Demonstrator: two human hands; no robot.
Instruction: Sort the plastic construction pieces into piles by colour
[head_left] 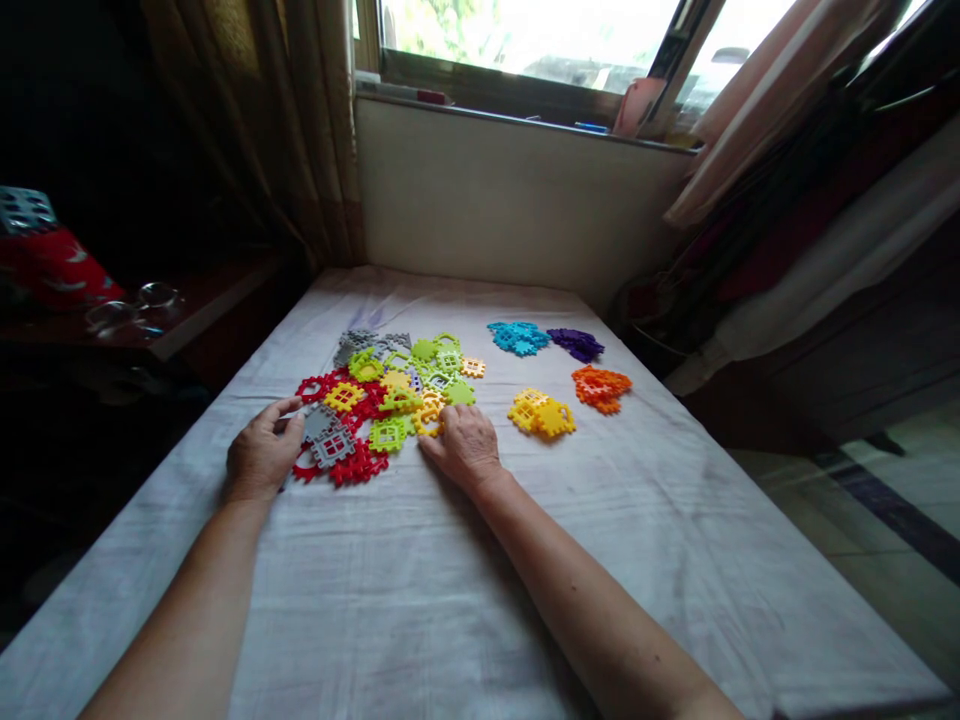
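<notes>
A mixed heap of flat plastic interlocking building pieces lies on the cloth-covered table [360, 590]. My left hand [264, 448] is at the heap's left edge, thumb and fingers curled beside a grey piece [332, 447]; whether it grips that piece is unclear. My right hand [469, 445] is closed at the heap's right side, its fingers on a yellow piece [427, 418]. Red pieces [360, 465] lie between the hands, with lime-green pieces [388, 435] near the right hand. More grey pieces [358, 344] lie at the back of the heap.
Separate piles sit to the right: yellow [553, 418], orange [602, 388], light blue [517, 338] and purple [576, 344]. A side table at left holds glasses [135, 308] and a red container [56, 265]. A curtain [300, 130], a window and hanging clothes surround the table.
</notes>
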